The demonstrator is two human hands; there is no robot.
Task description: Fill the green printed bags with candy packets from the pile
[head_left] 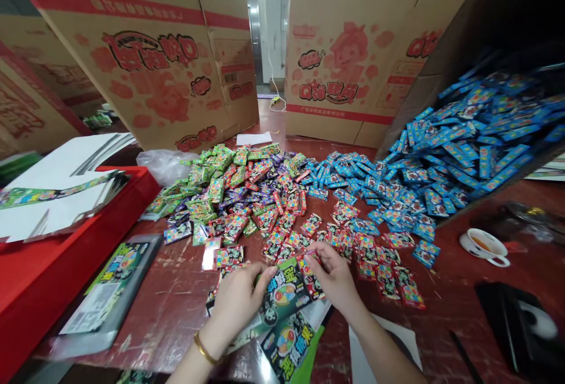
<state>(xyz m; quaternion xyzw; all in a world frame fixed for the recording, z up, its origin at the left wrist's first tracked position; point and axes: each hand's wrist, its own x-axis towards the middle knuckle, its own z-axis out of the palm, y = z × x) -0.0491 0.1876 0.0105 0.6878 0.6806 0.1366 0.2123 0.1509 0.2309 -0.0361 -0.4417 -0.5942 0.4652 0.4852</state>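
Note:
My left hand (238, 298) grips the left edge of a green printed display card (285, 298) lying near the table's front edge. My right hand (333, 278) pinches a small red candy packet (311, 275) against the card's right side. A second green printed card (289, 346) lies just below, partly under my wrists. Several small candy packets (247, 201) in green, purple and red are heaped just beyond my hands.
Blue packets (445, 154) spill from a tipped carton at the right. Tall printed cardboard boxes (145, 60) stand behind. A red tray (53, 254) with flat cards sits left, a tape roll (485, 247) right, and a dark object (521, 328) at the front right.

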